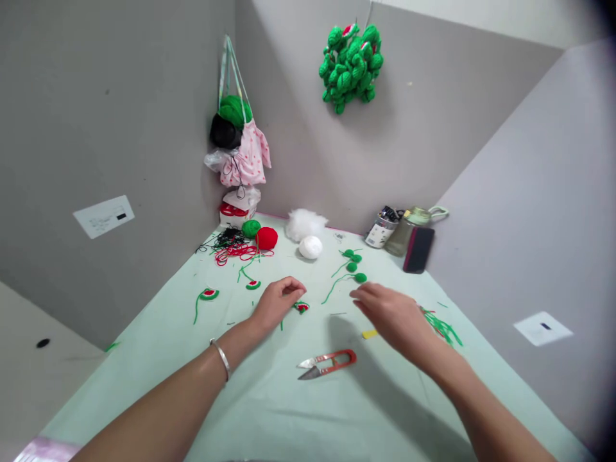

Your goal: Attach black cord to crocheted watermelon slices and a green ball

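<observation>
My left hand (pixel 276 301), a bracelet on its wrist, has its thumb and fingertips pinched together over the table; whatever they hold is too small to make out. Just below those fingertips is a small crocheted watermelon slice (pixel 301 308), partly covered by the hand. My right hand (pixel 387 314) hovers to the right with its fingers bent and close together, and I cannot make out anything in them. Under its palm a yellow object (pixel 369 334) shows. Between my forearms lie red-handled thread snips (pixel 330 364), blades pointing left. A thin dark line (pixel 338 314) lies between the hands.
Two more watermelon slices (pixel 209 294) lie left. Behind are red yarn (pixel 266 239), green yarn (pixel 251 228), white yarn (pixel 310 248), stuffing (pixel 306 224) and several green crocheted balls (pixel 360 278). A phone (pixel 418 250), bottle (pixel 402 239) and can (pixel 380 231) stand back right; green strands (pixel 445 327) lie right.
</observation>
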Tool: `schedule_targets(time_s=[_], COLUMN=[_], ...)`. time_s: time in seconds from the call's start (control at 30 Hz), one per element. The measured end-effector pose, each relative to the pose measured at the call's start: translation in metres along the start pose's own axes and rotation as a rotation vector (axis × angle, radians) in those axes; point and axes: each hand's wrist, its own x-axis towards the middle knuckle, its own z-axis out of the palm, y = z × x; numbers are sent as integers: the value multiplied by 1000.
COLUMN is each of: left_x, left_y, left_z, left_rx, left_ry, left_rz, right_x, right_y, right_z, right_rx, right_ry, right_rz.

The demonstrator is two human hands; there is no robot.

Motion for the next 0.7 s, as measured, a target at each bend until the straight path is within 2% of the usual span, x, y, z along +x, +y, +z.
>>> schedule_targets(time_s=[0.1,0.17,0.3,0.4,0.47,0.53,0.6,0.7], left_x=[0,0,-3,-6,-8,-10,-12,-13], left_y=[0,0,0,4,8,12,13,13], left_z=[0,2,7,11,12,14,15,16], left_rx=[-12,-23,-47,-60,-71,-117,-187,-292], left_ry=[-1,-23,-89,-108,-108,-119,-147,-217], left_rz=[-7,-13,-29,-34,-35,-66,-116,-133], right_x=[3,5,8,13,17,23,28,36], right_y=[-19,-32,-44,-38,-33,-32,-36,-48], right_z=[24,37,48,45,41,36,30,20], right_rx=[-156,-207,-201,-167,-118,53,363,826], right_ry=[-231,-299,-259,-228,-171,-50,70,117], right_rz=[-62,-88,-72,-81,-39,50,141,232])
